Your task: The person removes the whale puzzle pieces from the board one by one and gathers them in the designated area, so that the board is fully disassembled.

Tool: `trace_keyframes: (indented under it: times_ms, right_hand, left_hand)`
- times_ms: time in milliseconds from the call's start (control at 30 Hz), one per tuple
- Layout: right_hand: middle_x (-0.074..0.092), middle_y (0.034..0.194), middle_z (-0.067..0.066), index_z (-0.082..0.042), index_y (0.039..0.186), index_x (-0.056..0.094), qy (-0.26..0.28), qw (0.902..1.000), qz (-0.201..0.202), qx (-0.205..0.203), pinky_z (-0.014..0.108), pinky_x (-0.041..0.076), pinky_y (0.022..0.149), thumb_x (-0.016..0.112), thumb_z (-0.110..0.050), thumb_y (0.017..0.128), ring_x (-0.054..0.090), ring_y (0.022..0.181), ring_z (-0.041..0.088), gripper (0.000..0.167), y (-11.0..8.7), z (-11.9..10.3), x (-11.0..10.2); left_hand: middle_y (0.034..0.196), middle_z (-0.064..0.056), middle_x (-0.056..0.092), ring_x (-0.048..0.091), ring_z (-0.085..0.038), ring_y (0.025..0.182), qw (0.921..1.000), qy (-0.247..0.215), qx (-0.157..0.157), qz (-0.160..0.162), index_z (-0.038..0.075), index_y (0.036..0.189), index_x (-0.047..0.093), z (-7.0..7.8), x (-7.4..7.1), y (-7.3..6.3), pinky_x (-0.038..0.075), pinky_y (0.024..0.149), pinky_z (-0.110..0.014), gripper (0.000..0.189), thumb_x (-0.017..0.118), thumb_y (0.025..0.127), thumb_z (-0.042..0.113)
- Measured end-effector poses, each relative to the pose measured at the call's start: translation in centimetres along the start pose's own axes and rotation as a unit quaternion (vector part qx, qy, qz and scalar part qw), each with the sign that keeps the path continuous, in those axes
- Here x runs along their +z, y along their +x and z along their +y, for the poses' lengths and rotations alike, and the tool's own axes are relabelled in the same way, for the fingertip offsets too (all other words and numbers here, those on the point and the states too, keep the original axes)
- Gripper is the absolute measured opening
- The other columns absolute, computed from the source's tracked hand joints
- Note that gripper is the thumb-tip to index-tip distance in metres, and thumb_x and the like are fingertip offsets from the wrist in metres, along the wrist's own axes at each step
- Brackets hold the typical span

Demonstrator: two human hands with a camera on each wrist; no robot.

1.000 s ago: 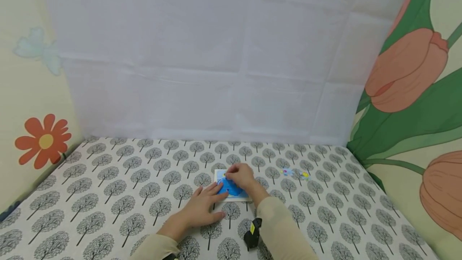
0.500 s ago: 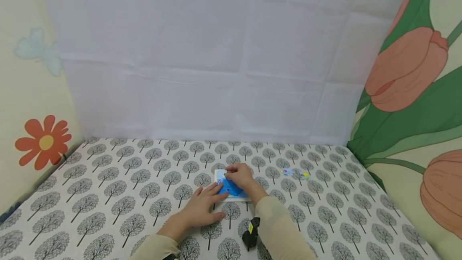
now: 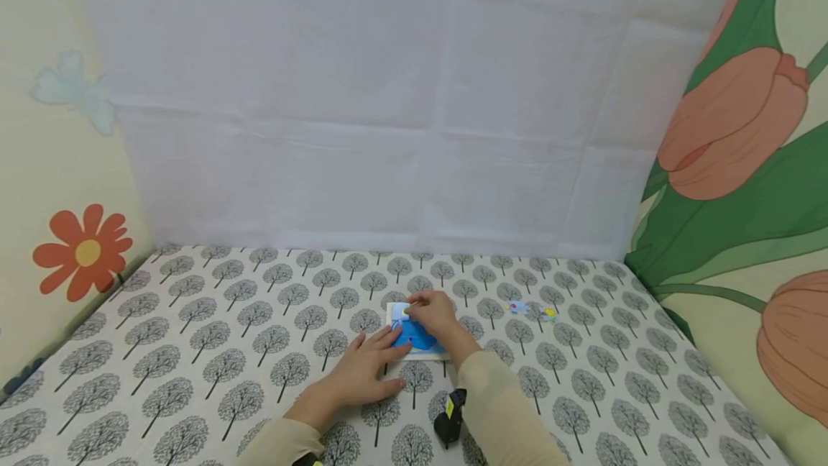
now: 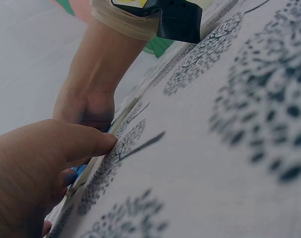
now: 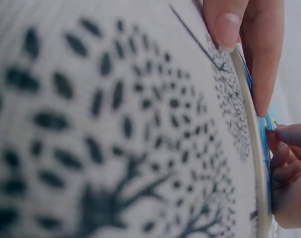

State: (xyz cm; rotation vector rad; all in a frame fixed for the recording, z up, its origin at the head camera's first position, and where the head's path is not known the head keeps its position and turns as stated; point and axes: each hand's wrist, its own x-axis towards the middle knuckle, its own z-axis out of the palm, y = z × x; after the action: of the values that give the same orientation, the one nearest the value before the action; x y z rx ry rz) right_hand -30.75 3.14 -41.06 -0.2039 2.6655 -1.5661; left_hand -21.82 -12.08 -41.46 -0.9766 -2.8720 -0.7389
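Observation:
A small flat puzzle board [image 3: 427, 356] with a pale rim and a blue picture lies on the cloth in front of me. My left hand [image 3: 365, 369] rests with spread fingers over its left side, thumb toward the cloth. Over the board's upper part, my right hand [image 3: 432, 315] pinches a small thin blue puzzle piece [image 5: 271, 125] between thumb and fingers, close to the surface. The right fingers cover the board's upper right part. In the left wrist view, the left thumb [image 4: 98, 141] partly hides the board, and the right hand [image 4: 93, 109] shows behind it.
Two loose puzzle pieces lie to the right of the board: a light blue one with pink [image 3: 516, 307] and one with yellow [image 3: 549, 313]. A tree-print cloth [image 3: 259, 380] covers the table. A white curtain [image 3: 362, 128] hangs behind it.
The head view has shifted very slightly. My right fingertips have moved a little at the board's upper part, while my left hand stays in place.

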Motion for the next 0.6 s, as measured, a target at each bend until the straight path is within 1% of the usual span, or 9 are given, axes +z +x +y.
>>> trace_keyframes:
  times_ms: [400,533,600]
  right_hand:
    - [0.057,0.067,0.001,-0.006,0.084,0.065,0.039,0.9989,0.016,0.023,0.024,0.040,0.047,0.064,-0.007,0.074,0.050,0.057,0.013,0.010,0.09,-0.10,0.01]
    - [0.056,0.070,0.002,-0.006,0.085,0.065,0.049,0.9983,0.012,0.029,0.025,0.042,0.053,0.064,-0.008,0.075,0.050,0.062,0.014,0.010,0.08,-0.26,-0.20]
    - [0.057,0.071,0.002,-0.005,0.085,0.065,0.056,0.9981,0.012,0.023,0.026,0.043,0.057,0.064,-0.007,0.075,0.051,0.065,0.014,0.011,0.11,-0.21,-0.31]
  left_hand:
    - [0.135,-0.015,0.029,0.023,-0.032,0.123,0.9999,0.008,0.002,0.006,0.008,0.125,0.048,-0.08,0.11,0.03,0.013,0.092,-0.059,0.055,0.055,0.079,0.038]
    - [0.135,-0.015,0.029,0.023,-0.033,0.123,0.9999,0.011,0.004,0.007,0.008,0.125,0.048,-0.06,0.10,0.00,0.013,0.092,-0.059,0.055,0.055,0.079,0.039]
    - [0.136,-0.015,0.028,0.023,-0.033,0.123,0.9999,0.012,0.004,0.007,0.008,0.125,0.047,-0.07,0.10,0.00,0.013,0.092,-0.059,0.056,0.055,0.080,0.039]
